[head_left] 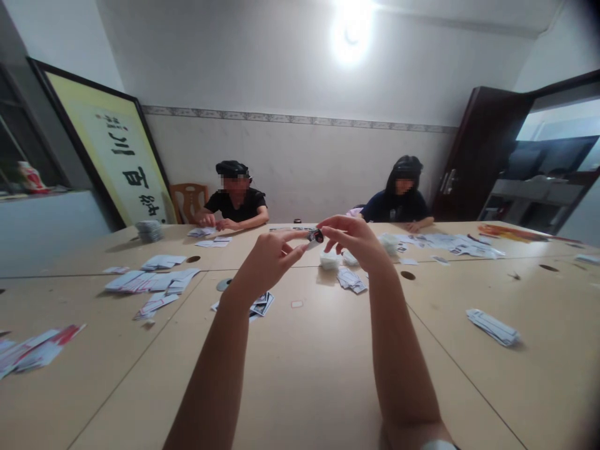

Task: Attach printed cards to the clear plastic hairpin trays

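Observation:
Above the table, my left hand (268,261) pinches a small printed card (315,237) between thumb and fingers. The card is dark and white and looks bent or curled; its print is too small to read. My right hand (355,240) has its fingertips closed at the card's right edge. Beneath my left wrist lie several dark-printed photo-like cards (262,305), partly covered by the arm. Near my right wrist is a loose pile of white printed slips (351,280), with white bundles (329,260) just behind it.
White paper strips (150,281) lie in piles on the left of the table (309,387). A bundle of white strips (493,327) lies at right. Two people sit across: one person (239,203) handles papers, another person (398,200) sits beside scattered sheets (450,242).

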The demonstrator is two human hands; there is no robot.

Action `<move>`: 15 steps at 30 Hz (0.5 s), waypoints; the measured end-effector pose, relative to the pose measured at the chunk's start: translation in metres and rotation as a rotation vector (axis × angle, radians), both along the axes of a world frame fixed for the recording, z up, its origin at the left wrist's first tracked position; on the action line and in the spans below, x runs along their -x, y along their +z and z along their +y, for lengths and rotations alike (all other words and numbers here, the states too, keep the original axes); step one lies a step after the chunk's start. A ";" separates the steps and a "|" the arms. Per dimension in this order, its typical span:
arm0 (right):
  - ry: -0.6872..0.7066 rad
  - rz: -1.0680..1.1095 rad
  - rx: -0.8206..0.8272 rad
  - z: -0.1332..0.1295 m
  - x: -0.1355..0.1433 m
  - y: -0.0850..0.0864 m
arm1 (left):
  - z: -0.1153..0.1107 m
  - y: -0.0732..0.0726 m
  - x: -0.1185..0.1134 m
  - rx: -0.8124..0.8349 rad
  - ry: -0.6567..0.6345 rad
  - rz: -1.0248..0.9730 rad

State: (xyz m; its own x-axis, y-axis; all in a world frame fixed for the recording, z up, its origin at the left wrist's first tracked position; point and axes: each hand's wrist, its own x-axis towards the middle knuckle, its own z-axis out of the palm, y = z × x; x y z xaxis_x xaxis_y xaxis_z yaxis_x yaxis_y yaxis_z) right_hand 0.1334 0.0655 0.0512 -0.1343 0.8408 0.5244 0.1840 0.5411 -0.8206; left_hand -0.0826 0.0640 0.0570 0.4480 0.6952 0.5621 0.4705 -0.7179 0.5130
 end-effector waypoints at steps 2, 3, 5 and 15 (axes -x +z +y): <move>-0.007 -0.017 -0.001 0.001 0.004 -0.001 | -0.001 0.000 0.001 0.011 0.007 0.014; -0.016 -0.023 -0.007 0.003 0.004 -0.002 | -0.001 0.000 0.001 0.012 0.014 0.024; -0.031 -0.003 -0.027 0.006 0.004 -0.003 | -0.001 0.001 0.000 0.008 0.016 0.029; -0.074 0.184 -0.062 0.018 0.018 -0.010 | -0.006 -0.011 -0.027 -0.253 0.004 0.003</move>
State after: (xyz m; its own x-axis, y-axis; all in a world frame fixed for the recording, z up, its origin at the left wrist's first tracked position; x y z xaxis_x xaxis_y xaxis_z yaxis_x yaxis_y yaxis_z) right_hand 0.1154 0.0832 0.0410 0.0290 0.8101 0.5856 0.0754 0.5824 -0.8094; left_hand -0.0553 0.0577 0.0462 0.4474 0.5343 0.7172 0.4753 -0.8213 0.3155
